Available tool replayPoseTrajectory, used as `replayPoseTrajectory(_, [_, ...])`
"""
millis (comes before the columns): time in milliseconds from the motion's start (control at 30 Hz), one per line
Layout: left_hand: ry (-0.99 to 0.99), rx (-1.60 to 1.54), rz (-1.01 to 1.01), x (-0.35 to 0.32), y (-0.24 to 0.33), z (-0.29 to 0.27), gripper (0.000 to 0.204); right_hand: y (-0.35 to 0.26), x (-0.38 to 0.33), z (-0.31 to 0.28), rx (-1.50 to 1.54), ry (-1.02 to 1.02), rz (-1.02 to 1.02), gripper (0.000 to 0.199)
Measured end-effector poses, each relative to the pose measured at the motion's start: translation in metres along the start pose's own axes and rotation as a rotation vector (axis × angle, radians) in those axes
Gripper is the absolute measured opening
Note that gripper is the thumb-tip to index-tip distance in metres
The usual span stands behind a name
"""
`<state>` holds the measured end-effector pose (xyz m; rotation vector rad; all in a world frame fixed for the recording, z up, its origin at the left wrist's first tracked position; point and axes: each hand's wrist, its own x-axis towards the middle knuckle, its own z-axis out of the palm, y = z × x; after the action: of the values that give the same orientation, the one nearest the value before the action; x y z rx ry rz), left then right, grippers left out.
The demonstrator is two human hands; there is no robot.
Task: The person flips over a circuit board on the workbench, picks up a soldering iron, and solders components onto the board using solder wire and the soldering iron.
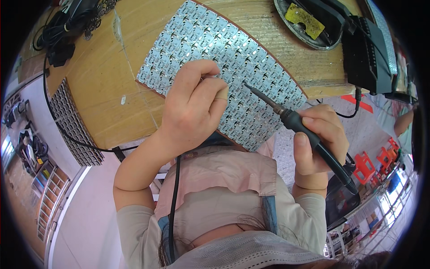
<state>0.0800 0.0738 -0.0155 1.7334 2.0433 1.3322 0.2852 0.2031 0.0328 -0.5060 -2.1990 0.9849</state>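
A large sheet of small silvery circuit boards (188, 33) lies slantwise on the wooden table, its near corner reaching past the table's front edge. Over its middle is my left hand (190, 105), with the fingers closed in a pinch on a thin solder wire (230, 83); most of the wire is hidden by the fingers. My right hand (327, 139) grips the black handle of a soldering iron (293, 120) from the right. The iron's dark tip points up and left, just over the boards and a short way from the wire's end; whether it touches a board I cannot tell.
A metal dish (286, 32) with a yellow sponge (305, 20) stands at the far right beside a black box (365, 56) with a cord. Bundled black cables (67, 27) lie far left. Another board sheet (74, 123) sits at the left table edge. Red stools (363, 167) stand right.
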Motion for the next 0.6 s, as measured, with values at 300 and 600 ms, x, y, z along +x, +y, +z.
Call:
replayPoseTrajectory(300, [-0.094, -0.048, -0.013, 0.006, 0.008, 0.007, 0.017, 0.005, -0.008, 0.002, -0.001, 0.033, 0.021, 0.021])
replayPoseTrajectory(600, [-0.152, -0.035, -0.002, 0.012, 0.009, 0.005, 0.017, 0.004, -0.006, 0.004, 0.005, 0.011, 0.019, 0.021])
